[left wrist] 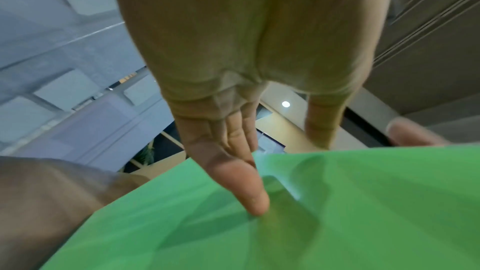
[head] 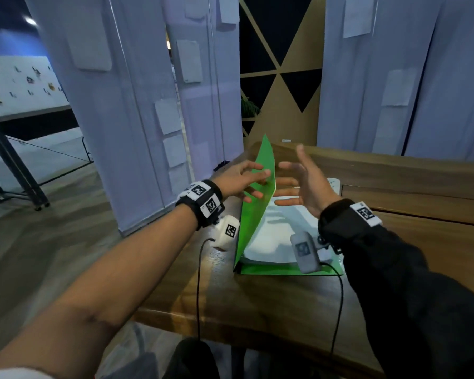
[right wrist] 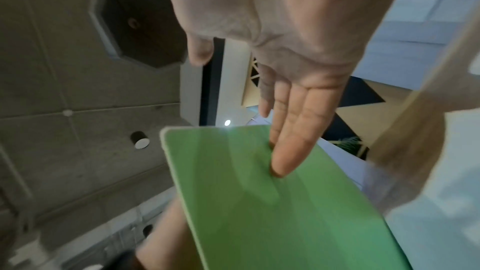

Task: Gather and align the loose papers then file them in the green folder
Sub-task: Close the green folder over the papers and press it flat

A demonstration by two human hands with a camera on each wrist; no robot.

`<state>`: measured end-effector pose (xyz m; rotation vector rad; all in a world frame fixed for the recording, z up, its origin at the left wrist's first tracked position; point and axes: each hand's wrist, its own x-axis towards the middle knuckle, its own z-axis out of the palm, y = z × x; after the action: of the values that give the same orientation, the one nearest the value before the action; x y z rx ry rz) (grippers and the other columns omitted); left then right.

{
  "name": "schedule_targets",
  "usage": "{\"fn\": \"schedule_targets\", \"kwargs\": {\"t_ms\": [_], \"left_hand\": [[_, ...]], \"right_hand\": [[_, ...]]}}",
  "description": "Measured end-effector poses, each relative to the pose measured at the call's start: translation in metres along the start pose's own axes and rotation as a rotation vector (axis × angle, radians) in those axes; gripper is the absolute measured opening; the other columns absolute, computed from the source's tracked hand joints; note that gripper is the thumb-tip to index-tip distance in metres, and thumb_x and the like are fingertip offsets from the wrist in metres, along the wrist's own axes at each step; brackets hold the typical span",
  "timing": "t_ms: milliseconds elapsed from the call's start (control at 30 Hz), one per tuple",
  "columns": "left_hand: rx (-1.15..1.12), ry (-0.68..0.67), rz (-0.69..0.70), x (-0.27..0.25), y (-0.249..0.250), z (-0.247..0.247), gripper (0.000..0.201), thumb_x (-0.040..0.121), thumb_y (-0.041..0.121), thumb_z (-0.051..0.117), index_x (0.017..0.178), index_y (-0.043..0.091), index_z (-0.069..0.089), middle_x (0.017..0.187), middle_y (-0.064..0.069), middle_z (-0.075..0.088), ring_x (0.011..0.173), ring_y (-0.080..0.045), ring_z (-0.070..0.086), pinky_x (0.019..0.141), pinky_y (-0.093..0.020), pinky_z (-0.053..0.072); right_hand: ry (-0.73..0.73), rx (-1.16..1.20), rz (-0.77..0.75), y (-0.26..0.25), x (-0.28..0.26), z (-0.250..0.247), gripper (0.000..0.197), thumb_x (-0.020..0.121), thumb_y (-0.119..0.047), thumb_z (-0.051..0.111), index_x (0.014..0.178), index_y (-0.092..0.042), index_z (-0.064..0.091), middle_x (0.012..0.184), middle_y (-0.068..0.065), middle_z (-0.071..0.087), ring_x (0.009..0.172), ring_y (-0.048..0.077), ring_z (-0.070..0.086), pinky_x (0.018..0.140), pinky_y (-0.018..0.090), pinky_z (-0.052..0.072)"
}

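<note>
The left hand [head: 241, 177] and right hand [head: 303, 181], both with fingers spread flat, press opposite faces of the smooth green folder [head: 255, 209] cover, raised steeply over white papers [head: 274, 236] on the wood-grain counter [head: 257, 296].

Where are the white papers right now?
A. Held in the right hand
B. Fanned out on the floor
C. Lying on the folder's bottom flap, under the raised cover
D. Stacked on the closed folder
C: the white papers lie on the bottom flap of the green folder, whose cover stands raised beside them.
</note>
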<state>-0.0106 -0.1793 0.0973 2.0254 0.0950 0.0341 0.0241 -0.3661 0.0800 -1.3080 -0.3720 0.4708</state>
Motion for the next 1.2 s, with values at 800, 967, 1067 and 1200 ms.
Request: {"fn": "schedule_targets", "kwargs": {"t_ms": [800,967,1067,1200], "left_hand": [[0.840,-0.119,-0.247,0.024,-0.107,0.057,0.085,0.084,0.072,0.051,0.150,0.021,0.037,0.156,-0.011,0.036,0.140,-0.028,0.040,0.112,-0.036,0.035],[0.925,-0.149,-0.243,0.025,-0.107,0.060,0.085,0.083,0.068,0.057,0.151,0.022,0.036,0.156,-0.010,0.037,0.143,-0.028,0.035,0.114,-0.036,0.029],[0.892,-0.166,-0.262,0.027,-0.111,0.055,0.089,0.075,0.070,0.065,0.148,0.026,0.041,0.158,-0.005,0.034,0.142,-0.027,0.037,0.116,-0.039,0.033],[0.787,-0.028,-0.288,0.033,-0.117,0.040,0.087,0.078,0.060,0.070,0.147,0.015,0.042,0.153,-0.011,0.041,0.136,-0.028,0.045,0.109,-0.035,0.040]], "right_hand": [[0.357,-0.796,0.205,0.065,0.006,-0.097,0.020,0.074,-0.004,0.077,0.064,-0.013,0.062,0.091,0.015,0.071,0.086,0.029,0.067,0.085,0.040,0.055],[0.382,-0.934,0.254,0.093,0.008,-0.106,0.014,0.072,-0.009,0.080,0.068,-0.009,0.066,0.083,0.012,0.070,0.086,0.027,0.068,0.070,0.027,0.044],[0.387,-0.966,0.296,0.095,0.011,-0.105,0.014,0.073,-0.012,0.079,0.078,-0.002,0.072,0.088,0.014,0.072,0.081,0.023,0.065,0.060,0.023,0.042],[0.419,-0.942,0.286,0.094,0.014,-0.100,0.021,0.079,-0.021,0.075,0.078,-0.001,0.069,0.074,0.010,0.065,0.062,0.018,0.057,0.046,0.020,0.031]]}}
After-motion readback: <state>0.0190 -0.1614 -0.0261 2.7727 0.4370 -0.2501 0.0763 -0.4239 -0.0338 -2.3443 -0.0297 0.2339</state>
